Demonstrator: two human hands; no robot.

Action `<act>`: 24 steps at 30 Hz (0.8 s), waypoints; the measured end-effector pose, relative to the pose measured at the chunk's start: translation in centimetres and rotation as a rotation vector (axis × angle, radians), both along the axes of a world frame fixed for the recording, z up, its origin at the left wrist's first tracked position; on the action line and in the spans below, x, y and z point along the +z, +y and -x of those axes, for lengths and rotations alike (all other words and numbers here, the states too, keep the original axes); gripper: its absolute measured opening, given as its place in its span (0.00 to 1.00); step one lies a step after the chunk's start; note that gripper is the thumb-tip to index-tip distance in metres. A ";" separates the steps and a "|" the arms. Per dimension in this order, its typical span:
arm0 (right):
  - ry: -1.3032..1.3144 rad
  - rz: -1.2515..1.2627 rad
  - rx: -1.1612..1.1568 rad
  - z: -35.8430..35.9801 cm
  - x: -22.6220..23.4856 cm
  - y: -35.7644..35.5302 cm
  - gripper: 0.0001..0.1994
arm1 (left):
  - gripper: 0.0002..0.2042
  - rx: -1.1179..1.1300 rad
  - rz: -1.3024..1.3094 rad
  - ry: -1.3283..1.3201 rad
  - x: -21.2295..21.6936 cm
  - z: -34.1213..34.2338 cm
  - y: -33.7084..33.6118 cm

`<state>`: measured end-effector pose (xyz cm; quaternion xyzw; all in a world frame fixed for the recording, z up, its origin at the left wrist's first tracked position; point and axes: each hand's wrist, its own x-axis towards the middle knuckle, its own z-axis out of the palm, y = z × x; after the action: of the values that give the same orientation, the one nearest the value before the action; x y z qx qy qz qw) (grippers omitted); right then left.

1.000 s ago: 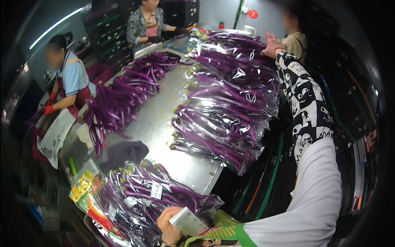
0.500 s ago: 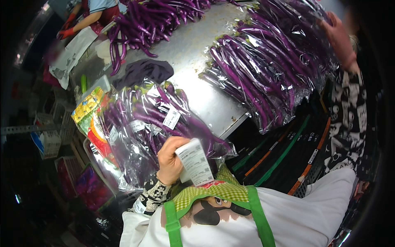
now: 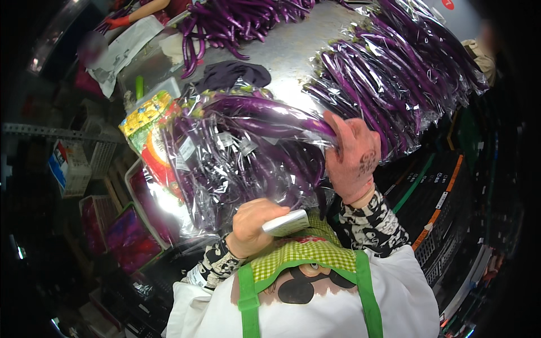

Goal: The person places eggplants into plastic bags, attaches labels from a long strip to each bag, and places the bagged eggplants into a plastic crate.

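My right hand [image 3: 352,155], in a pinkish glove, grips the end of a clear bag of long purple eggplants [image 3: 265,115] at the top of a stack of such bags [image 3: 236,163] just in front of me. Close to my chest, my left hand [image 3: 255,224] is closed around a flat white pack of labels [image 3: 286,223]. A green checked apron [image 3: 304,256] shows below both hands.
More bagged eggplants [image 3: 394,73] lie piled on the right of the steel table [image 3: 287,53], loose ones [image 3: 236,19] at its far end. A dark cloth [image 3: 234,73] lies between. Another person's red-gloved hand [image 3: 119,21] works far left. Crates [image 3: 129,239] stand lower left.
My right hand came back from the far pile on the right and took hold of the top bag in front of me. My left hand stayed near my chest with the label pack.
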<state>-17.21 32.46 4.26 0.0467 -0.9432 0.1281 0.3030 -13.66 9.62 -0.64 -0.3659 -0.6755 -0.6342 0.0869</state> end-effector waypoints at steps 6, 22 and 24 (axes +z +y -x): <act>0.002 0.012 0.024 -2.6 -2.5 -1.9 0.28 | 0.14 0.135 0.029 -0.043 -0.7 -1.6 -3.0; -0.605 1.428 0.423 -3.8 -0.9 -5.6 0.18 | 0.06 0.163 -0.185 -0.543 -2.4 2.2 -0.8; -0.721 1.252 0.408 -3.3 -0.1 -5.8 0.17 | 0.06 0.151 -0.162 -0.546 -2.2 2.1 -0.5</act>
<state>-13.91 26.61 4.19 -0.0054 -0.7075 0.7016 -0.0844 -15.76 9.16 -2.84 -0.1223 -0.6464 -0.7528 -0.0224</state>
